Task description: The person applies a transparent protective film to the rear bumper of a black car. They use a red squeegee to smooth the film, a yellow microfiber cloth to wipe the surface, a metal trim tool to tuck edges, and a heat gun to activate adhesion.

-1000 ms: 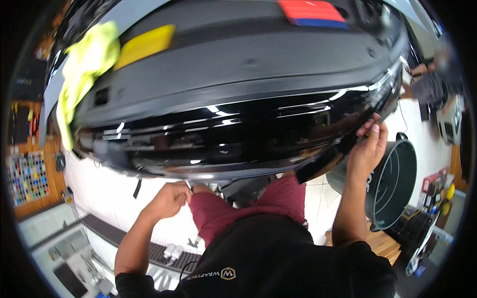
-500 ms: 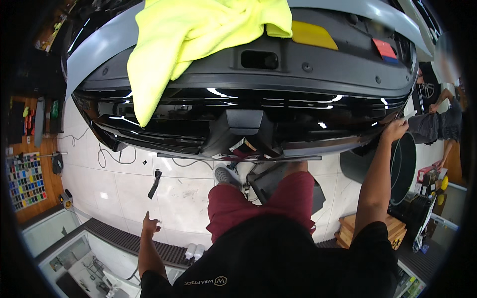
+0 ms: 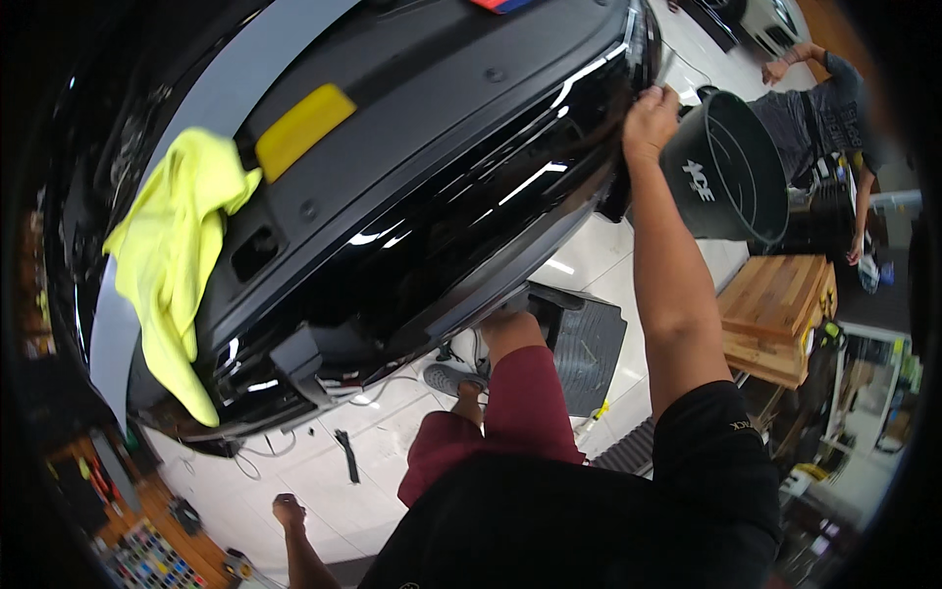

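Observation:
My right hand (image 3: 651, 123) is closed at the right corner of the glossy black car front (image 3: 461, 231). A thin pale strip sticks up just beyond its fingers; what it grips is not clear. My left hand (image 3: 287, 508) hangs low over the floor with its fingers curled and nothing visible in them. On top of the car front lie a neon yellow cloth (image 3: 182, 255), draped over the left side, and a flat yellow card (image 3: 304, 131). Part of a red and blue card (image 3: 500, 4) shows at the top edge.
Beyond my right forearm stands a dark green bin (image 3: 687, 196), with a wooden crate (image 3: 770, 309) nearer. Another person (image 3: 814, 118) stands at the far right. A black mat (image 3: 587, 353), a black strip (image 3: 346, 456) and cables lie on the tiled floor.
My view and body have turned right, so the car front now slants across the picture. My left hand's extended finger has curled in. My right hand stays at the car's corner.

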Demonstrator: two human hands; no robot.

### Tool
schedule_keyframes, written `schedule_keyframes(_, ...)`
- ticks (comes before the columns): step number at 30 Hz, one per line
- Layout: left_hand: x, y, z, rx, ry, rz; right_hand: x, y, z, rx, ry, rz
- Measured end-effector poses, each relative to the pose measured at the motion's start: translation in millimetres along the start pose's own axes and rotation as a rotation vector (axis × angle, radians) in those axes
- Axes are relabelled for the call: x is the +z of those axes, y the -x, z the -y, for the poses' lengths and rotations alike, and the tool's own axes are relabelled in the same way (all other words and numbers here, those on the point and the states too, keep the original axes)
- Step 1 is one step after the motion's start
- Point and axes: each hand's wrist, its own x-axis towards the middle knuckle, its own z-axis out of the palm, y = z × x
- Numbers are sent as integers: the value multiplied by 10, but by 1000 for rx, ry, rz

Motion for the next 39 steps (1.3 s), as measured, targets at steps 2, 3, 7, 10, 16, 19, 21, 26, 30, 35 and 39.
schedule_keyframes(2, 5, -181, -215, 291, -431, 244, -59, -1, 50, 71, -63, 7)
schedule_keyframes(3, 59, -295, -315, 526, -674, 411, 23, 9, -27, 70, -69, -5)
schedule_keyframes(7, 415, 277, -1685, 185, -528, 1094, 60, 50, 1, 53, -114, -76)
schedule_keyframes(10, 144, 1541, -3490, 582, -684, 1378, 20, 45, -34, 88, -163, -73)
schedule_keyframes(16, 156, 3434, -6506, 1540, -546, 1039, 13, 67, 30, 247, -319, -26)
schedule_keyframes(19, 908, 4033, -7623, 2164, -621, 564, -129, 44, 47, 406, -511, 10)
schedule_keyframes(21, 1511, 4232, -8313, 2401, -730, 362, -250, 67, 28, 553, -687, 87)
schedule_keyframes(26, 2492, 4427, -9429, 2526, -1151, 60, -716, 472, 125, 758, -912, 343)
schedule_keyframes(30, 2794, 4580, -9710, 2542, -1262, -10, -980, 651, 261, 708, -776, 461)
schedule_keyframes(35, 2907, 4693, -9948, 2383, -1450, 193, -925, 641, 338, 685, -735, 384)
schedule_keyframes(39, 2837, 4535, -10122, 2337, -1255, 335, -874, 651, 317, 759, -785, 307)
